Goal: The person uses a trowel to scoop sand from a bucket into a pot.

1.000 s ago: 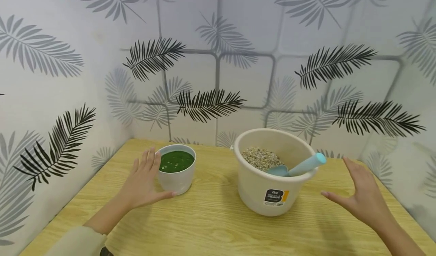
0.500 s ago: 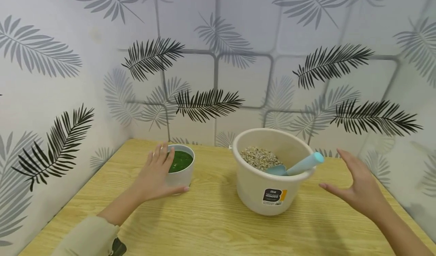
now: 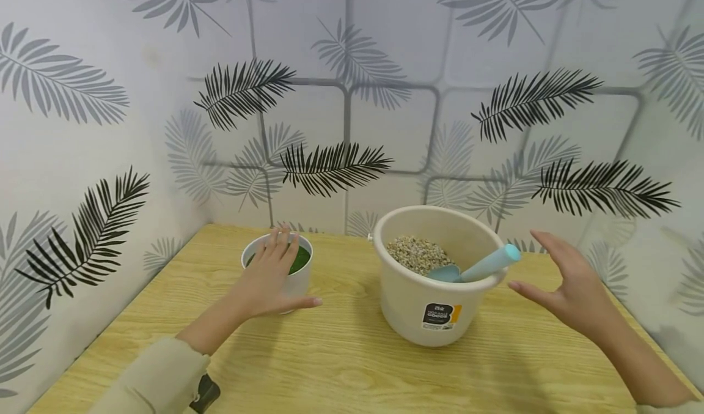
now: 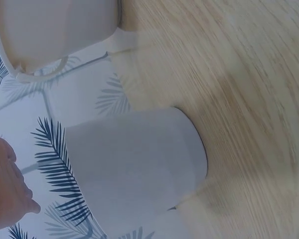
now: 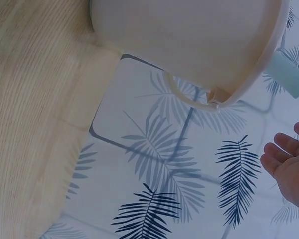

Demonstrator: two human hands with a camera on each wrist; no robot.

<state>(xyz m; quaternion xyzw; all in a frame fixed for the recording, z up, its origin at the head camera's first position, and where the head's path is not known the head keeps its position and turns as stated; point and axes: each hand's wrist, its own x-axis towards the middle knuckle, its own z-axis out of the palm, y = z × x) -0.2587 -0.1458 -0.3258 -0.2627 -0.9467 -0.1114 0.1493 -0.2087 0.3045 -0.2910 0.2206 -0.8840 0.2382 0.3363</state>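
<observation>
In the head view a white pot point(image 3: 299, 284) with dark green contents point(image 3: 301, 260) stands on the left of the table. My left hand point(image 3: 261, 282) is in front of it, fingers straight and thumb out, covering part of its rim. The left wrist view shows that hand point(image 4: 7, 186) apart from the pot point(image 4: 137, 167). To the right stands a cream bucket point(image 3: 404, 304), partly filled with grainy, gravel-like bits point(image 3: 416, 255). A light blue scoop point(image 3: 486, 265) leans in it, handle over the rim. My right hand point(image 3: 577, 295) is spread to the right of the bucket, touching nothing.
The wood-grain table point(image 3: 330, 365) meets a leaf-patterned wall point(image 3: 385, 120) behind and at both sides. A pale bucket handle point(image 5: 182, 97) hangs at the far side of the bucket. A dark band point(image 3: 206, 394) shows at my left wrist.
My left hand has moved right, from beside the pot to in front of it. The right hand has come slightly left and up towards the bucket. The pot and bucket stay in place.
</observation>
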